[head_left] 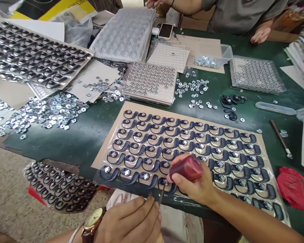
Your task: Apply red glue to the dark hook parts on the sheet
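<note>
A clear plastic tray (182,145) on a brown sheet holds rows of dark hook-shaped pieces, each with a shiny round metal part. My right hand (200,182) grips a dark red squeeze bottle (187,167), tilted with its pink tip low over a piece in the near rows. Close by, my left hand (131,219) is closed around a thin pointed stick (162,194), whose reddish tip reaches toward that same piece. The stick's lower end is hidden by the fingers. A wristwatch (93,219) sits on my left wrist.
Loose metal washers (53,111) lie scattered at left. Stacked trays (149,81) stand behind. Another filled tray (38,55) is at far left, one more (63,185) below the table edge. A red cloth (291,187) and brush (281,140) lie right. A co-worker's hand (260,35) rests opposite.
</note>
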Motion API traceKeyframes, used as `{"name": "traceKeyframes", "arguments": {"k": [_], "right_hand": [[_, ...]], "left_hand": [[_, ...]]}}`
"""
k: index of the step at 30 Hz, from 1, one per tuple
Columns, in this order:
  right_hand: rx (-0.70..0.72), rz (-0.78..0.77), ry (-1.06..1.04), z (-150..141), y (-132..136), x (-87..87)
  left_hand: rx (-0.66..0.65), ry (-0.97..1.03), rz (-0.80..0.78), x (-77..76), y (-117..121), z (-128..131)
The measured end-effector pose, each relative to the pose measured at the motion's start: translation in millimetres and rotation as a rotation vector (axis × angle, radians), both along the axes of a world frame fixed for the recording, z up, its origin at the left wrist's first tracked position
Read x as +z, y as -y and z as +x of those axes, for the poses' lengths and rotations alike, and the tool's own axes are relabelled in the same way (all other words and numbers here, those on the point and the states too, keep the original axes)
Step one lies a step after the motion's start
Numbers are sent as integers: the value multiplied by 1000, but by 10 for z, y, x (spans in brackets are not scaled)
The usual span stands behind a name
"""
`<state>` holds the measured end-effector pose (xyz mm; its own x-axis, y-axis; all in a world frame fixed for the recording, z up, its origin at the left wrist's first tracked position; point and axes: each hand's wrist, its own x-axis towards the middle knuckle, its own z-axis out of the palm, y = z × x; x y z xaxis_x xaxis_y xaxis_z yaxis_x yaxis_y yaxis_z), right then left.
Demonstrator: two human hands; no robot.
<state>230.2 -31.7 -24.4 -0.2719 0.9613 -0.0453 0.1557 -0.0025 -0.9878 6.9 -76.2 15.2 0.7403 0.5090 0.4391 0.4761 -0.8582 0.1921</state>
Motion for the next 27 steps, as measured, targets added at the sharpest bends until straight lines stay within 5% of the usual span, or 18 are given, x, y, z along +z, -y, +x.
{"name": "traceKeyframes", "arguments": {"k": [27], "right_hand": [[-73,120,137,14,-32,42]], "left_hand": [[18,-3,-31,19,-11,-36]]}}
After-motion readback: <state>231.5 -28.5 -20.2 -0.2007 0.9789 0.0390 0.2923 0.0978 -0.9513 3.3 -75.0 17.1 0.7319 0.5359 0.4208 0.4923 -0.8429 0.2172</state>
